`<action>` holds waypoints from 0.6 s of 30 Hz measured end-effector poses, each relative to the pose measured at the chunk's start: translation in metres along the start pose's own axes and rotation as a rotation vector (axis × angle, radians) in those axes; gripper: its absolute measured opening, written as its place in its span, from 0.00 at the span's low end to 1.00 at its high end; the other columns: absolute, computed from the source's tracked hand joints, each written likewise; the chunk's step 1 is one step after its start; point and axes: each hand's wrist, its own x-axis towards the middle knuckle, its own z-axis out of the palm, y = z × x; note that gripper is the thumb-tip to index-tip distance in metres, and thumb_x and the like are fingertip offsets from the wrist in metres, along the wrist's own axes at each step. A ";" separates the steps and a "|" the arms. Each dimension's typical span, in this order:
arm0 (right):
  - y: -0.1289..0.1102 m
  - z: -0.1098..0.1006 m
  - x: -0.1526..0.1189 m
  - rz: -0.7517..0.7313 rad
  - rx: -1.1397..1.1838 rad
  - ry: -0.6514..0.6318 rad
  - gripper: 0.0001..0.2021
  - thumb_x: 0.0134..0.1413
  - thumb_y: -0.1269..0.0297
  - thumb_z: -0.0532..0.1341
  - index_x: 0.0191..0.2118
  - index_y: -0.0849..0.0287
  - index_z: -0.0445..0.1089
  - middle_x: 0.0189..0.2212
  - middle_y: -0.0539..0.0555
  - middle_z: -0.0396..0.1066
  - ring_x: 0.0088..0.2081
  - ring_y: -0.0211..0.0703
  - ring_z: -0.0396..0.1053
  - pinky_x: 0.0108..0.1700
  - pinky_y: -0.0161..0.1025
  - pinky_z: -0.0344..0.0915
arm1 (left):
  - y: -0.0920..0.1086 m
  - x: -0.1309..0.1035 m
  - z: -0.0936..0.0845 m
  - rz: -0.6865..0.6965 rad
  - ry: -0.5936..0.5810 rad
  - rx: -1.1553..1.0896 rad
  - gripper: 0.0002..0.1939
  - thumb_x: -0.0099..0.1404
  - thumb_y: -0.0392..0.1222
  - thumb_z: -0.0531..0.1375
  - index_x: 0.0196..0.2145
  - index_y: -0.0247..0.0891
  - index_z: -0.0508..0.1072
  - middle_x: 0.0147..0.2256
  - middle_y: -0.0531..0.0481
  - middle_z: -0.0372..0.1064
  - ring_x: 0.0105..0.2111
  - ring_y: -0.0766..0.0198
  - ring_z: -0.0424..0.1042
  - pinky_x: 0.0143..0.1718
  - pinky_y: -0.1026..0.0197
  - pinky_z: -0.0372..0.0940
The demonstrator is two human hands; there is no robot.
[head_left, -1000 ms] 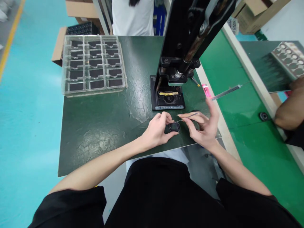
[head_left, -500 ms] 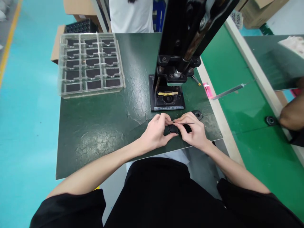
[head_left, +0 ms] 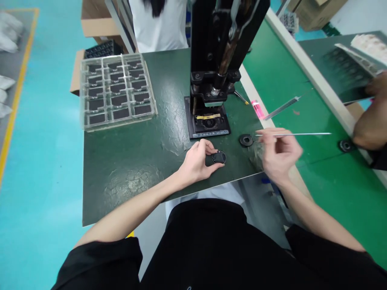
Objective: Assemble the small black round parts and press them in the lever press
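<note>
My left hand [head_left: 199, 161] grips a small round black part [head_left: 218, 157] by its edges, thumb on the near side and fingers on the far side, low over the dark green table. Off to the right, my right hand [head_left: 281, 153] is closed around a thin, straight metal rod [head_left: 311, 133], held level and slightly blurred. Its left tip points toward a black ring-shaped part [head_left: 246, 140] lying on the table. Just beyond my left hand stands a black hand press [head_left: 211, 92] with a yellow strip across its base.
A clear plastic tray [head_left: 117, 93] with black rectangular pieces sits at the table's left. Along the right runs a green conveyor belt [head_left: 320, 173], bearing another black ring part [head_left: 345, 145]. A pink-ended strip [head_left: 258, 109] lies by its rail. Another person's arm [head_left: 370, 121] is at far right.
My right hand has moved right, away from the round part, carrying the rod with it. The left hand still holds the round part, now more exposed. The camera view has shifted.
</note>
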 end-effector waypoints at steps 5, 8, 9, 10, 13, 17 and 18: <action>0.036 -0.070 -0.009 0.117 -0.259 0.064 0.06 0.62 0.59 0.67 0.35 0.53 0.79 0.33 0.59 0.80 0.34 0.51 0.77 0.33 0.46 0.72 | 0.002 0.007 -0.011 0.069 0.061 -0.006 0.29 0.54 0.46 0.76 0.43 0.41 0.62 0.40 0.50 0.78 0.38 0.62 0.79 0.43 0.57 0.76; 0.059 -0.093 -0.023 0.154 -0.363 0.026 0.06 0.62 0.60 0.66 0.36 0.53 0.80 0.32 0.58 0.81 0.30 0.49 0.78 0.31 0.44 0.72 | 0.001 0.028 -0.026 0.111 0.242 0.070 0.27 0.56 0.47 0.75 0.44 0.40 0.64 0.43 0.48 0.78 0.41 0.62 0.79 0.44 0.57 0.75; 0.064 -0.096 -0.026 0.144 -0.386 0.007 0.07 0.63 0.61 0.65 0.36 0.53 0.80 0.32 0.58 0.81 0.30 0.49 0.78 0.31 0.44 0.73 | 0.000 0.036 -0.031 0.105 0.287 0.101 0.27 0.56 0.46 0.75 0.44 0.40 0.65 0.44 0.47 0.78 0.42 0.61 0.80 0.45 0.57 0.74; 0.067 -0.098 -0.028 0.130 -0.406 -0.018 0.07 0.64 0.61 0.64 0.36 0.54 0.80 0.32 0.57 0.81 0.31 0.49 0.79 0.31 0.43 0.73 | -0.001 0.045 -0.036 0.092 0.315 0.128 0.26 0.56 0.46 0.75 0.44 0.40 0.64 0.44 0.48 0.78 0.43 0.60 0.80 0.46 0.57 0.74; 0.071 -0.097 -0.030 0.096 -0.434 -0.089 0.09 0.65 0.61 0.62 0.36 0.55 0.80 0.33 0.56 0.82 0.33 0.49 0.80 0.33 0.43 0.75 | -0.006 0.066 -0.043 0.054 0.307 0.162 0.26 0.56 0.45 0.74 0.43 0.40 0.64 0.43 0.48 0.79 0.45 0.59 0.80 0.46 0.57 0.73; 0.071 -0.097 -0.028 0.094 -0.433 -0.118 0.10 0.65 0.60 0.62 0.37 0.56 0.80 0.33 0.56 0.82 0.32 0.47 0.79 0.34 0.43 0.74 | -0.009 0.077 -0.042 0.043 0.282 0.153 0.26 0.55 0.47 0.74 0.43 0.40 0.64 0.43 0.49 0.80 0.46 0.58 0.81 0.44 0.58 0.73; 0.072 -0.097 -0.028 0.099 -0.431 -0.115 0.11 0.65 0.59 0.62 0.37 0.57 0.80 0.33 0.56 0.82 0.32 0.47 0.79 0.34 0.43 0.74 | -0.010 0.078 -0.041 0.045 0.282 0.153 0.25 0.55 0.47 0.74 0.43 0.41 0.64 0.43 0.49 0.80 0.46 0.58 0.81 0.44 0.58 0.73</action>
